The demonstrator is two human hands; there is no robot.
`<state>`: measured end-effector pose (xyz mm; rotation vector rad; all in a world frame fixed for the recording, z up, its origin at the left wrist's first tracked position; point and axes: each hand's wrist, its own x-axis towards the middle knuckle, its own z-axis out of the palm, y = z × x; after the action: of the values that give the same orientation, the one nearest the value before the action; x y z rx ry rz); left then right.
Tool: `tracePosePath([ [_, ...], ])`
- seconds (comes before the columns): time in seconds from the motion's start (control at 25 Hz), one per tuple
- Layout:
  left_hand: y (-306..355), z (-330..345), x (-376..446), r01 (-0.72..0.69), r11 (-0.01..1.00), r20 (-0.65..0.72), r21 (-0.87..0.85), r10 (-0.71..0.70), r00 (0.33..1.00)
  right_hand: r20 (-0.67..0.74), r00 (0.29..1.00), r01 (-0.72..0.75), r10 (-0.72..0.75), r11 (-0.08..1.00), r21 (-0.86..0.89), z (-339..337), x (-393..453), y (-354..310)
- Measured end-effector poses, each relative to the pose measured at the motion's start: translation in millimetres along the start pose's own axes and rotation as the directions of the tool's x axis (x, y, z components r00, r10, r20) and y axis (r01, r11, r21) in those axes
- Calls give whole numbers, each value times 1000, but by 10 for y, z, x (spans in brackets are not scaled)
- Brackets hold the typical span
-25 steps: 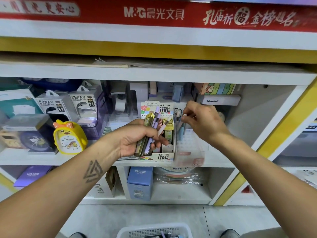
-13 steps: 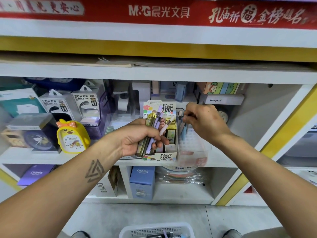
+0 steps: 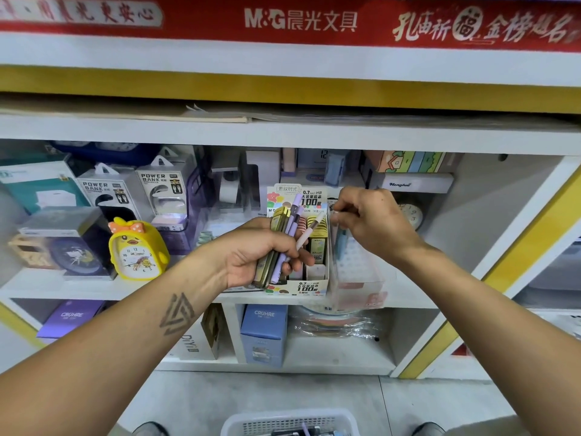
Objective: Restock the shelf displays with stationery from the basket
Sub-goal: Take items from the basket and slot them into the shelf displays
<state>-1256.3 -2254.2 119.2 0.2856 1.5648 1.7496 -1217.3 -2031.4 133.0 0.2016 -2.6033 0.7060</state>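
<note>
Two hands work at the shelf, both just beside the lead-refill display box (image 3: 306, 247). Left of and in front of the box, the left hand (image 3: 254, 250) grips a bundle of pens (image 3: 284, 247), long axes tilted up and to the right. Right of the box, the right hand (image 3: 374, 218) pinches a blue pen (image 3: 341, 243), near upright, over the clear holder (image 3: 358, 269). Judged nearer, the right hand places it. The basket (image 3: 289, 423) sits on the floor below the box.
</note>
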Motion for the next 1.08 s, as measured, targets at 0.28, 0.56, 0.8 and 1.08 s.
tracePosePath([
  [0.28, 14, 25, -40, -10, 1000, 14, 5, 10, 1000, -14, 997, -74, 73, 987, -140, 20, 32, 4],
  [0.56, 35, 110, -38, -39, 995, 41, -96, 43, 998, 337, 871, -486, 358, 525, 699, -82, -5, -274],
  [0.8, 46, 57, -6, 29, 996, -38, -80, -32, 999, -169, 885, -292, 434, 799, 526, -332, 46, -28],
  [1.08, 55, 91, -18, 55, 992, 30, -117, -52, 998, 2, 999, -48, 48, 999, -22, -115, -127, -19],
])
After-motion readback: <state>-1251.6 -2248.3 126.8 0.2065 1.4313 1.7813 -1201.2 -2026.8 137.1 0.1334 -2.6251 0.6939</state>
